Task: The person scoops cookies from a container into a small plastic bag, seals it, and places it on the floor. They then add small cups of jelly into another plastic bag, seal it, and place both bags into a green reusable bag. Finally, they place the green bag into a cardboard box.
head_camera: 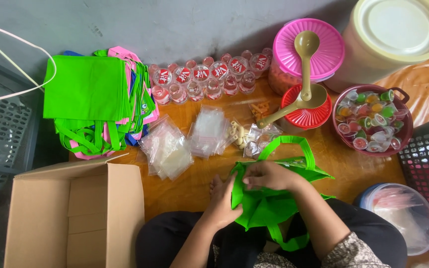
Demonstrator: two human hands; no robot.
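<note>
The left hand (223, 201) and the right hand (269, 174) both hold a bright green cloth bag (266, 198). The bag rests on the person's lap, at the near edge of the wooden counter (199, 183). The left fingers are closed on the bag's left side. The right fingers pinch the top edge of the bag, near its mouth. One green handle (286, 141) loops up just past the right fingers.

Just beyond the fingers lie little clear plastic bags (167, 149) in loose piles. Next to them are some small pale snacks (237, 134). Farther from the fingers stands a row of small water cups (204, 79) with red and white lids.

Far to the left of the left fingers is a stack of green, pink and blue bags (95, 99). Close by the left fingers, on the near left, sits an open cardboard box (75, 213).

Up and to the right of the right fingers is a red lid (309, 116) with a tan ladle (299, 101) on it. A pink-lidded jar (309, 49) with a tan spoon (306, 64) on top stands behind it. A dark red bowl (407, 129) full of colourful jelly cups (371, 121) sits to the right. A big cream bucket (398, 34) stands at the far right.
</note>
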